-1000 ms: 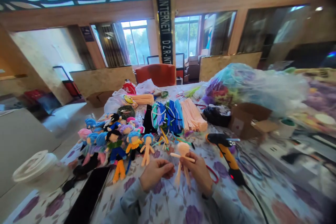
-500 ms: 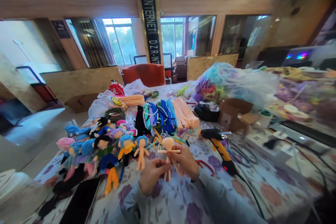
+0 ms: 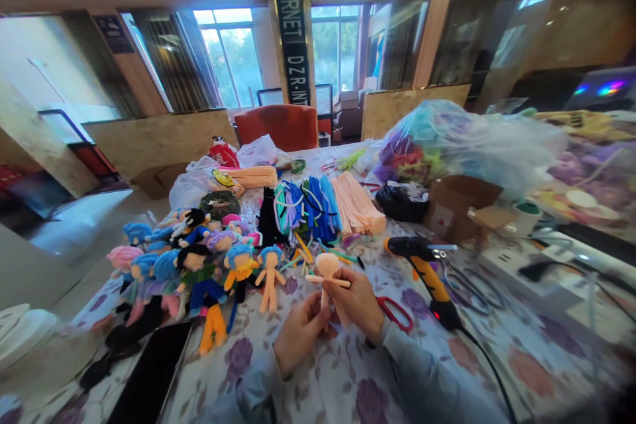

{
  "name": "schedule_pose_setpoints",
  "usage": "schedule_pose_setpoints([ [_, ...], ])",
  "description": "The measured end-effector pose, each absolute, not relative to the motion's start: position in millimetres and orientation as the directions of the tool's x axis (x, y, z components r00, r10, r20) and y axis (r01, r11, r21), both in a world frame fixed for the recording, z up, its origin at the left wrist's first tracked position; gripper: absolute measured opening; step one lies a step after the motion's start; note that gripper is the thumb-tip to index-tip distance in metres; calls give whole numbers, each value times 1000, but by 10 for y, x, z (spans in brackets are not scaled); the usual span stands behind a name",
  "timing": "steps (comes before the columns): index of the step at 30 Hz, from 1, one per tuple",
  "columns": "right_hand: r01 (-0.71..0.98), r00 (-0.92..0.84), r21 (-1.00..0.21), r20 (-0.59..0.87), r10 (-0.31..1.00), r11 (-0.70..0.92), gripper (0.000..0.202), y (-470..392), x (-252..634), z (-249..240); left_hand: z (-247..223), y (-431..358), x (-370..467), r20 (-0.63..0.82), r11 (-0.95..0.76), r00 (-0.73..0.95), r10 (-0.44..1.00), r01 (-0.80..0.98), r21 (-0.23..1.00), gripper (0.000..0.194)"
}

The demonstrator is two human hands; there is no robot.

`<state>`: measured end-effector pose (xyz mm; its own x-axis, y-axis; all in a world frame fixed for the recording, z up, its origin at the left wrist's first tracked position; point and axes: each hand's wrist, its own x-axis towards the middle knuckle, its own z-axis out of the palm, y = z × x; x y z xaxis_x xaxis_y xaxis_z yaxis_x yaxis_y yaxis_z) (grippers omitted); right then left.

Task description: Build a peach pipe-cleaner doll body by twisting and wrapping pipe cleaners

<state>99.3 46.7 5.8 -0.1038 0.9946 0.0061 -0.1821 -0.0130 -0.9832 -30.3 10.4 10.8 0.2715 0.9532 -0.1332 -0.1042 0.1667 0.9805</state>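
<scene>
A bald, peach-coloured doll [image 3: 328, 265] made of fuzzy stems is held upright between my two hands above the flowered tablecloth. My right hand [image 3: 358, 303] pinches its torso just under the outstretched arms. Lower down, the fingers of my left hand [image 3: 302, 329] are closed on its legs, which they largely cover. Left of my hands stands a similar peach doll with blue hair [image 3: 271, 278], and a blue-haired doll in yellow [image 3: 240, 266] is beside it. Red-handled scissors [image 3: 396, 315] lie right of my right hand, partly hidden by it.
Several finished dolls [image 3: 193, 271] crowd the left, near a black phone [image 3: 152, 371]. Bundles of blue stems [image 3: 315, 209] and peach stems [image 3: 355, 205] lie behind. On the right are a yellow-black glue gun [image 3: 432, 281] with a cord, a cardboard box [image 3: 460, 209] and a power strip [image 3: 517, 271].
My left hand has shifted up the doll's legs and now covers more of them. The view has tilted down slightly, and my right hand keeps its pinch.
</scene>
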Motion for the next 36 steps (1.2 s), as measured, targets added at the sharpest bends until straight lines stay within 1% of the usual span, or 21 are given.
schedule_pose_setpoints([
  [3, -215, -109, -976, -14, 994, -38, 27, 458, 983, 84, 95, 77, -289, -146, 179, 278, 949, -95, 979, 30],
  [6, -251, -143, -964, -52, 988, -88, 31, 464, 988, 69, 55, 55, -279, -181, 223, 283, 942, -123, 967, 27],
  [11, -245, -190, -960, -91, 978, -137, 31, 481, 1041, 21, 18, 46, -255, -216, 280, 300, 929, -188, 941, 33],
  [14, -241, -187, -963, -77, 979, -122, 29, 486, 1058, 0, 51, 60, -249, -192, 257, 278, 941, -217, 942, 34],
  [17, -237, -198, -965, -67, 978, -114, 30, 481, 1057, -21, 83, 82, -266, -161, 213, 208, 965, -257, 943, 29],
  [19, -227, -225, -966, -71, 972, -123, 30, 472, 1054, -24, 88, 98, -288, -168, 215, 182, 969, -281, 936, 27],
  [23, -216, -269, -967, -77, 960, -138, 33, 456, 1062, -4, 84, 121, -331, -219, 270, 184, 958, -331, 904, 27],
  [26, -205, -280, -972, -59, 958, -119, 32, 458, 1069, -9, 92, 129, -341, -245, 305, 205, 948, -360, 881, 25],
  [31, -195, -284, -979, -3, 959, -61, 31, 458, 1043, -42, 52, 138, -325, -241, 310, 218, 946, -387, 868, 24],
  [36, -192, -403, -980, 32, 914, -50, 24, 405, 1031, 53, -21, 163, -345, -238, 271, 133, 962, -383, 883, 27],
])
